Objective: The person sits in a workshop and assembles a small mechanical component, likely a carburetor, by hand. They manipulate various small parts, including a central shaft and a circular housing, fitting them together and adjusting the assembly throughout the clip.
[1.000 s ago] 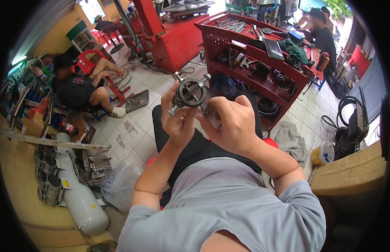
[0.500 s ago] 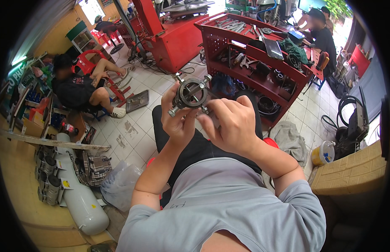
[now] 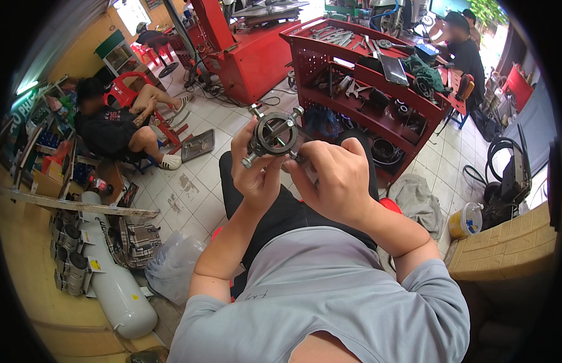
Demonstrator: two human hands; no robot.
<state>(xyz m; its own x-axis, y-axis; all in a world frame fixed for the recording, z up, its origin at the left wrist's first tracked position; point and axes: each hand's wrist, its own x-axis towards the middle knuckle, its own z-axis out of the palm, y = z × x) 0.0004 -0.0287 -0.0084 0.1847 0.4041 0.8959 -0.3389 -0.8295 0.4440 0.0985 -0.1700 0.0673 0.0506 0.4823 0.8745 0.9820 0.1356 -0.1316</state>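
A dark round metal ring with several bolts sticking out around its rim [image 3: 261, 134] is held up over my lap. My left hand [image 3: 255, 175] grips it from the left and below, the thumb under its lower edge. At the ring's lower right, the fingers of my right hand [image 3: 335, 175] pinch the bolt [image 3: 295, 156] there, partly covering it. A bar crosses the ring's opening. The far side of the ring, against my left fingers, is hidden.
Ahead on the right stands a red tool cart [image 3: 369, 115] with wrenches on top. A metal tray [image 3: 197, 145] lies on the tiled floor near a seated person [image 3: 114, 130]. To the left is a long white tank [image 3: 120, 296]; a lidded bucket [image 3: 465, 220] stands at right.
My right thumb and fingers have closed in on the ring's lower-right bolt. My left hand and the ring have barely moved. The seated person's hands have shifted.
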